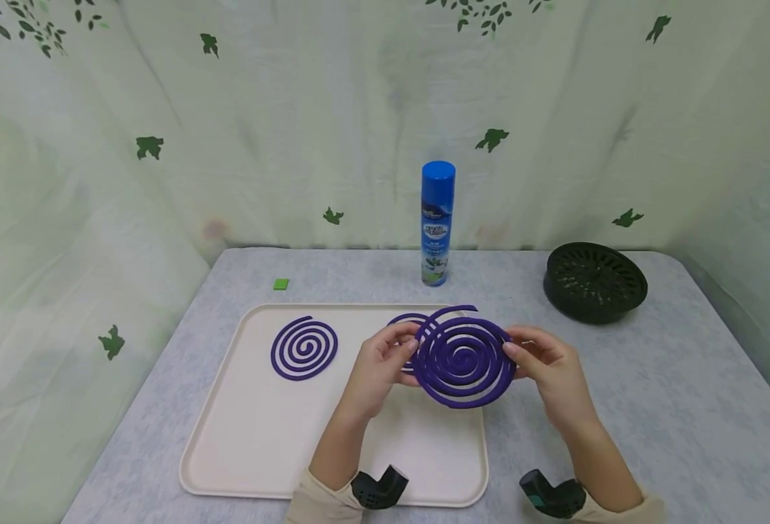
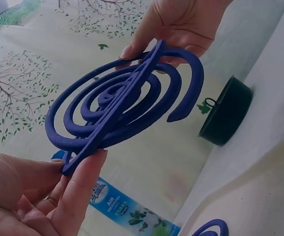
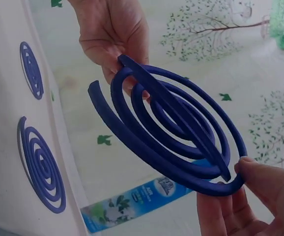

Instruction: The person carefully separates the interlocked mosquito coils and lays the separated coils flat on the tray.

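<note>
Two interlocked purple mosquito coils [image 1: 465, 356] are held up over the tray's right side. They cross each other at an angle in both wrist views. My left hand [image 1: 378, 367] pinches the edge of one coil [image 2: 110, 115], seen nearly edge-on. With thumb and fingers, my right hand [image 1: 552, 375] pinches the outer ring of the other coil [image 3: 156, 169]. Another coil [image 1: 306, 347] lies flat on the white tray [image 1: 260, 451]. Behind the left hand, a further coil [image 1: 406, 316] on the tray is partly hidden.
A blue air freshener can [image 1: 436, 225] stands behind the tray. At the back right sits a round dark green slotted container [image 1: 596, 284]. A small green square [image 1: 281, 284] lies by the tray's far edge. A patterned curtain [image 1: 332, 131] hangs behind the table.
</note>
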Tool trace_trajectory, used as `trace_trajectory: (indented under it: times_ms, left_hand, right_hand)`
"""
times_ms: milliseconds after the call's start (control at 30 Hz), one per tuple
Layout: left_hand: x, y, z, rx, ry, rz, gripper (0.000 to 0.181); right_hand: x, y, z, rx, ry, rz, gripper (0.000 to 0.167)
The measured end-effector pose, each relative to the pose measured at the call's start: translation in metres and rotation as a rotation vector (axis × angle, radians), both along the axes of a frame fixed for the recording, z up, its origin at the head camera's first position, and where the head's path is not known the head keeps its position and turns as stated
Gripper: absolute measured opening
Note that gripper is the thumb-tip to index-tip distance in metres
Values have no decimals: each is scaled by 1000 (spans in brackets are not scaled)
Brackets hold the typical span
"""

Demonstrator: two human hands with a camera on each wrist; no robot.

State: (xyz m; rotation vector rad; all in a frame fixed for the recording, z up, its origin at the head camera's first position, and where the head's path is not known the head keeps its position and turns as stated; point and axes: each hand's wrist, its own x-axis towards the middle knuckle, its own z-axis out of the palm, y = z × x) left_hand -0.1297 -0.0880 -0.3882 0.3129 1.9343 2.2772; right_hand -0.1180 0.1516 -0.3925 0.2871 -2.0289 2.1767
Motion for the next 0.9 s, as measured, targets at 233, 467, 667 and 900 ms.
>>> trace_trajectory:
  times_ms: [233,467,667,900]
  left_hand:
    - [-1,-2,-5,-11,14,22,23]
    - [-1,-2,-4,-1,2,36,22]
    - [-1,1,-4,2,12,39,21]
    - [-1,4,-5,-24,27,52,20]
  right_hand:
    - [0,5,-3,68,150,78,20]
    - [2,7,1,220,198,58,23]
    - [2,5,2,266,184,-9,21]
    - [3,4,2,326,65,-74,17]
